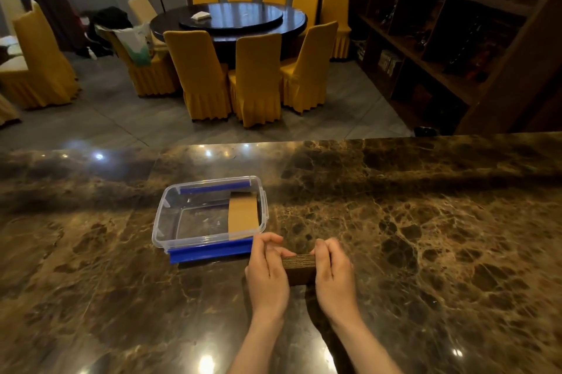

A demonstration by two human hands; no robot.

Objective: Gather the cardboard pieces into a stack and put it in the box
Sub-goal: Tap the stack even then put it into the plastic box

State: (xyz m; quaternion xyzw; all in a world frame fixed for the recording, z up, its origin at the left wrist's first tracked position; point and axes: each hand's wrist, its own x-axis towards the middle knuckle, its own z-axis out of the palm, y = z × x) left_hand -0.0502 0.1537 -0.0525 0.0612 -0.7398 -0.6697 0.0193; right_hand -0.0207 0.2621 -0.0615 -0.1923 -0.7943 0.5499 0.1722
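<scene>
A stack of brown cardboard pieces (299,268) stands on edge on the marble counter, squeezed between my two hands. My left hand (267,274) presses its left end, my right hand (333,277) its right end. Just to the left and beyond stands a clear plastic box (170,221) with blue clip handles, open on top. A tan stack of cardboard (243,215) lies inside the box against its right wall.
The brown marble counter (425,236) stretches left and right, with its far edge behind the box. Beyond it are a round dark dining table (228,20) ringed by yellow-covered chairs and a dark wooden shelf unit (456,39) at the right.
</scene>
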